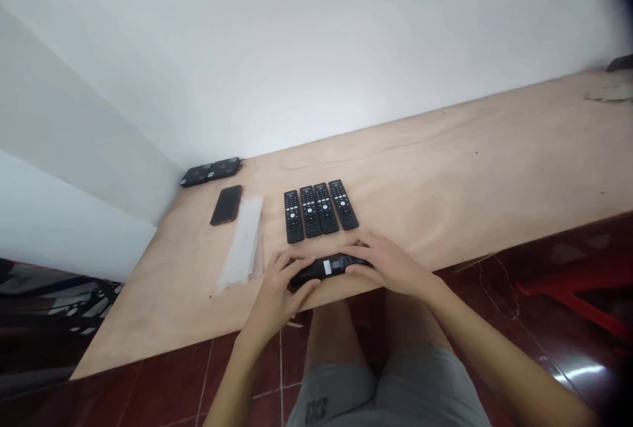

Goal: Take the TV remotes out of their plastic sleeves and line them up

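A black remote control [326,268] lies crosswise near the table's front edge, its back with a white label facing up. My left hand [284,282] grips its left end between thumb and fingers. Around the right end close the thumb and fingers of my right hand [383,262]. Just beyond my hands, several more black remotes stand in a row with their buttons up; the leftmost remote [293,216] and the rightmost remote [343,204] mark its ends. Left of the row is a stack of clear plastic sleeves [242,242].
The wooden table [420,170] meets a white wall at the back. A dark phone [226,205] rests behind the sleeves. Two black boxes [225,168] sit in the far left corner. A red plastic stool or chair [578,288] stands on the floor at right.
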The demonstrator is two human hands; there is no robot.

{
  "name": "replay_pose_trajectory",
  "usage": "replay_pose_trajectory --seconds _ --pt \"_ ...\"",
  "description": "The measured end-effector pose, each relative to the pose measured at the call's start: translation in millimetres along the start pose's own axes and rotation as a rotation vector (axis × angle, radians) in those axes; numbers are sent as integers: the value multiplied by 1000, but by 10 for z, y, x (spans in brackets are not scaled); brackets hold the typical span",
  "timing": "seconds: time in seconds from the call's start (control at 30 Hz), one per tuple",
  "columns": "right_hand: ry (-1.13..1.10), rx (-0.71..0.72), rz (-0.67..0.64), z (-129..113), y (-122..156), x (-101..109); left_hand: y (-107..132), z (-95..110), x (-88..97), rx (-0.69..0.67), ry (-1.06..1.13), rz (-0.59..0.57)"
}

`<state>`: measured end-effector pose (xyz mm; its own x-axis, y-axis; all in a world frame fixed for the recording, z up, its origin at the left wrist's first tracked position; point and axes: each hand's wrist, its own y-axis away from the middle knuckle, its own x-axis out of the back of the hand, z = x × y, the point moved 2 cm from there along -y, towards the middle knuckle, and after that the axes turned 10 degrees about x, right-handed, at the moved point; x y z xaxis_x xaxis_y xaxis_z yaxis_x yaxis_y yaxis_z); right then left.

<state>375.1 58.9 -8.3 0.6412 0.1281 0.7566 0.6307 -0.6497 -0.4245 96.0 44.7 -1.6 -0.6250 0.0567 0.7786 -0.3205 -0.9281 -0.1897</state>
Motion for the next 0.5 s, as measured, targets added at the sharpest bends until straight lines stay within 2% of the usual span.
replay_pose_trajectory --seconds 0.37,0.5 --pt "-29 6 -44 -45 -34 18 -50 40 -21 32 58 -27" --pt "-99 14 7 -56 -11 55 -5 40 15 102 131 -16"
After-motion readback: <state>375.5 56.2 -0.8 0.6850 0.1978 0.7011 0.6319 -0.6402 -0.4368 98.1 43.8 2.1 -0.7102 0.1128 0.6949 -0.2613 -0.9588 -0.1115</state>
